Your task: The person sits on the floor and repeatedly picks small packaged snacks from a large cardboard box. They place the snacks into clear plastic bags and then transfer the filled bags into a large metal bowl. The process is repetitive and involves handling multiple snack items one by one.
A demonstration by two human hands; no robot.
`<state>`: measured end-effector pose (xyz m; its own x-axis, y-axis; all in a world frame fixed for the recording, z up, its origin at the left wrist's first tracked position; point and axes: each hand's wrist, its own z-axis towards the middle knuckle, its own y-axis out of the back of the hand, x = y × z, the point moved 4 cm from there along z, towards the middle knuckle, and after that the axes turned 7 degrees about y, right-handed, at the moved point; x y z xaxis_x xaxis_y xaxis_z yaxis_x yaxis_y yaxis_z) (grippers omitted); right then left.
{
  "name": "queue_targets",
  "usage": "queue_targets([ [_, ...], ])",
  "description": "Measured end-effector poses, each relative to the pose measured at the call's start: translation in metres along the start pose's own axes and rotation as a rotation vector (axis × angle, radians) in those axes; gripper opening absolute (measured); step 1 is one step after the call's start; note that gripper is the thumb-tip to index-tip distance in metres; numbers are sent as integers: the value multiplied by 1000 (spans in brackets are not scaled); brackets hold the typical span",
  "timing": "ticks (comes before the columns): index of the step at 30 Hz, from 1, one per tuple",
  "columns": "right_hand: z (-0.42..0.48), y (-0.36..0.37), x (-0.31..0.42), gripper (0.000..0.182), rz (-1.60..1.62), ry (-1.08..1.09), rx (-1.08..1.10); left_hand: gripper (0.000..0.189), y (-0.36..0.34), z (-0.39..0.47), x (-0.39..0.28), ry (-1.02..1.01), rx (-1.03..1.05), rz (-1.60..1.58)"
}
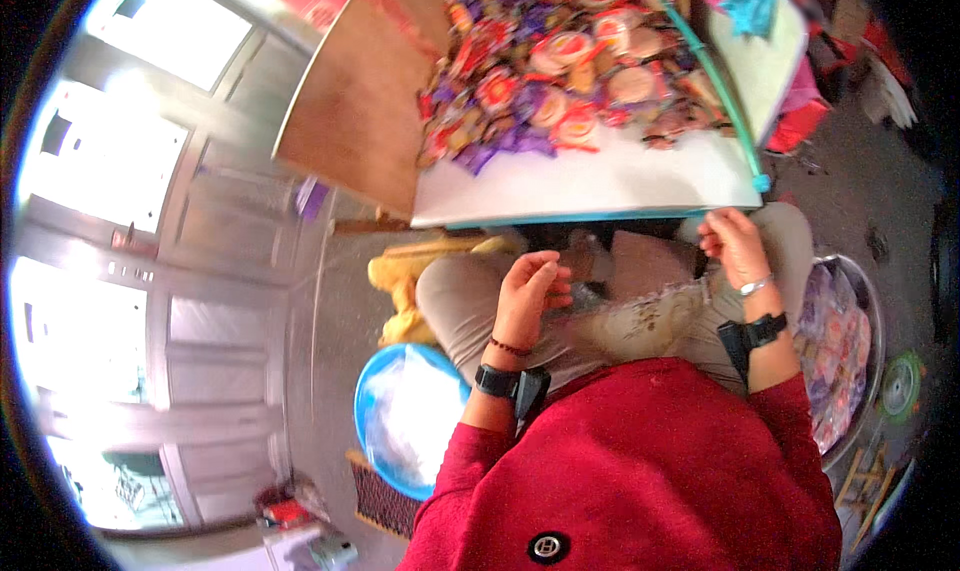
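Note:
My left hand hovers over my lap near my left knee, its fingers loosely bent and holding nothing that I can see. Close to the front edge of a white tabletop, above my right thigh, is my right hand, also loosely bent with nothing visible in it. On the tabletop lies a large heap of small wrapped packets in purple, red and clear film, some showing round pale pieces. A green-blue rod runs along the table's right side.
To my left stands a blue tub holding clear plastic. A metal basin of wrapped packets sits at my right. Upright beside the table is a brown board. Yellow cloth lies near my left knee; a turquoise cloth is at the far right.

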<state>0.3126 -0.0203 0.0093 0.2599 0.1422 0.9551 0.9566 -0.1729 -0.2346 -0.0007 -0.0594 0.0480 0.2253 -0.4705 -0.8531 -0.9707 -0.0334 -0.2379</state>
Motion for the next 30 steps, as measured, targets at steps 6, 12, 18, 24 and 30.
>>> queue_targets([
  [6,8,16,-5,13,37,-55,-15,15,71,-45,-23,-133,-296,38],
  [12,6,11,-4,14,64,-67,31,14,181,-98,-14,-94,-689,331],
  [18,4,7,-3,12,42,-98,42,32,218,-121,23,227,-881,578],
  [24,8,9,-10,13,36,-109,58,34,226,-114,58,329,-836,594],
  [30,6,10,-11,12,33,-108,46,24,222,-120,48,252,-800,467],
])
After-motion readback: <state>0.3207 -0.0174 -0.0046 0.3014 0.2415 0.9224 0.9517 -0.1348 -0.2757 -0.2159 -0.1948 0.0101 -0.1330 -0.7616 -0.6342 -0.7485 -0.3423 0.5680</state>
